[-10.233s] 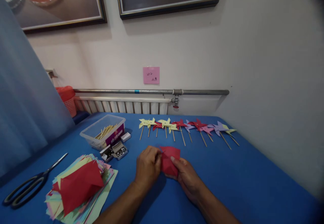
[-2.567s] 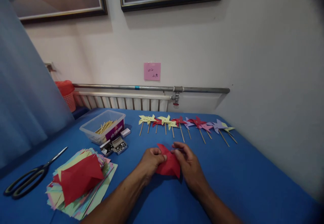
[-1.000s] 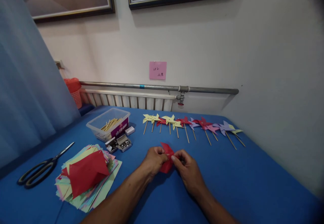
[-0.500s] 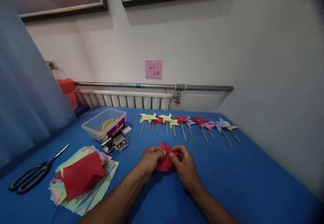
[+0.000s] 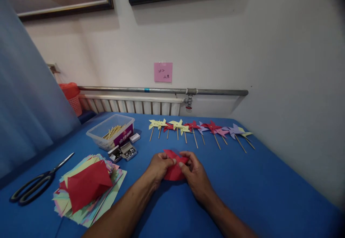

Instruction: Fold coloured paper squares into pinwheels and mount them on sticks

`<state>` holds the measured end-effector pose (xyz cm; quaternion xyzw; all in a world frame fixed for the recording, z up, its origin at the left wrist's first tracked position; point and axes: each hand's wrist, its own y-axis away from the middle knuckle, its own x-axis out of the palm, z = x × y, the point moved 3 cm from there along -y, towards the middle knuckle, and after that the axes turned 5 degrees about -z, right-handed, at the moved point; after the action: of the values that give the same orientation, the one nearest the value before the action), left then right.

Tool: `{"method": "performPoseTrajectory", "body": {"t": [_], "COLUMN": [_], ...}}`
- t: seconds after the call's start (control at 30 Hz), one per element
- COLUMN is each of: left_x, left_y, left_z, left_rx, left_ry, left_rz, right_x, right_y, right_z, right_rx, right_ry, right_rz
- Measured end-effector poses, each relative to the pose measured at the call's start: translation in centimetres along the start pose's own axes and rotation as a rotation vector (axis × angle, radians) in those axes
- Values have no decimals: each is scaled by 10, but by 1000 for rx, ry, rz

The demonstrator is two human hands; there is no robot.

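A red paper pinwheel piece (image 5: 174,173) is held just above the blue table, between my two hands. My left hand (image 5: 161,167) pinches its left side, with the thumb on the top face near the middle. On the other side, my right hand (image 5: 196,171) grips the paper with thumb and fingers, the thumb close to the centre. The fingertips behind the paper are hidden. Left of my hands lies a stack of coloured paper (image 5: 113,191) with a red cut sheet (image 5: 88,186) on top. Small open boxes of metal pins (image 5: 128,152) sit beyond my left hand.
A clear plastic box (image 5: 98,137) holds thin wooden sticks (image 5: 114,132). Black-handled scissors (image 5: 43,182) lie at the far left. Several finished pinwheels (image 5: 211,126) on sticks line the table's back. A radiator (image 5: 134,106) and a pipe (image 5: 221,92) run along the wall.
The red paper has shifted slightly left and turned between my hands, and its face looks wider. Both hands keep their hold, the left thumb still near the middle.
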<state>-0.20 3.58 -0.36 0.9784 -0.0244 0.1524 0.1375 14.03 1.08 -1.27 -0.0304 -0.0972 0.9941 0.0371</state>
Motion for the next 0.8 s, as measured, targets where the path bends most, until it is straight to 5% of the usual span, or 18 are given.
{"method": "performPoseTrajectory", "body": {"t": [0.4, 0.57, 0.8], "left_x": [-14, -11, 2], "left_y": [-7, -5, -1], "left_z": [-6, -5, 4], "left_rx": [64, 91, 112], "left_ry": [316, 373, 429], "left_rz": [-315, -323, -302], "right_x": [13, 23, 15], "right_y": [18, 26, 20], "right_z": [-3, -2, 9], "right_rx": [-12, -116, -254], "right_ry": [-28, 152, 336], "right_rz": [11, 74, -38]}}
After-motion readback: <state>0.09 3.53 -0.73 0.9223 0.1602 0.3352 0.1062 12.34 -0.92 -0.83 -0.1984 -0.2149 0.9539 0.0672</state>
